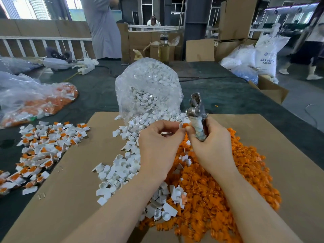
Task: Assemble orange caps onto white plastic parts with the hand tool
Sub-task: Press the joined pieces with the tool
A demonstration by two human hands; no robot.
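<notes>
My right hand grips the wrapped handle of a metal hand tool, whose jaws point up and away. Its thumb and forefinger also pinch an orange cap. My left hand holds a small white plastic part at its fingertips, touching the cap. Both hands hover above a cardboard sheet. A heap of loose orange caps lies below my right hand. Loose white parts spill from a clear bag behind my hands.
Assembled white-and-orange pieces lie in a pile on the left of the dark table. A clear bag with orange and white pieces sits at far left. A bottle, cardboard boxes and white sacks stand behind; people stand beyond.
</notes>
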